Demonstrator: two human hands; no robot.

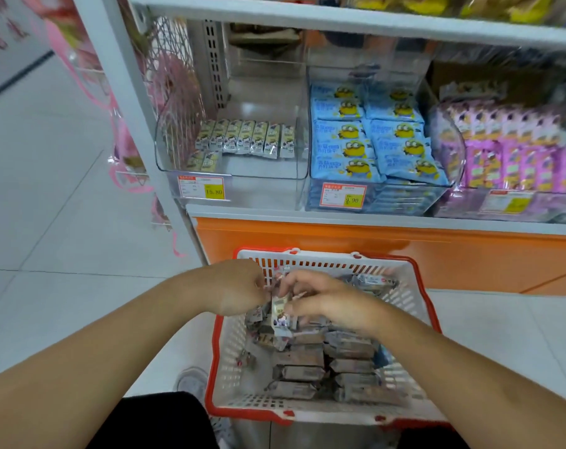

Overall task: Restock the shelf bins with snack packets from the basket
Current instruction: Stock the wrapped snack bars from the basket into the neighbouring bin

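Note:
A white basket with a red rim (229,358) stands on the floor below the shelf, holding several grey snack packets (299,372). Both hands are over its far left part. My left hand (239,285) and my right hand (320,299) pinch a small bunch of snack packets (281,315) between them, one packet hanging upright. On the shelf above, a clear bin (268,170) at the left holds a single row of the same small packets (246,137) along its back, with two more at its front left corner.
The middle bin holds blue cartoon packets (369,137) and the right bin purple packets (514,150). An orange shelf base (340,244) runs behind the basket. A wire rack with pink items (126,140) hangs at the shelf's left end. White tiled floor lies to the left.

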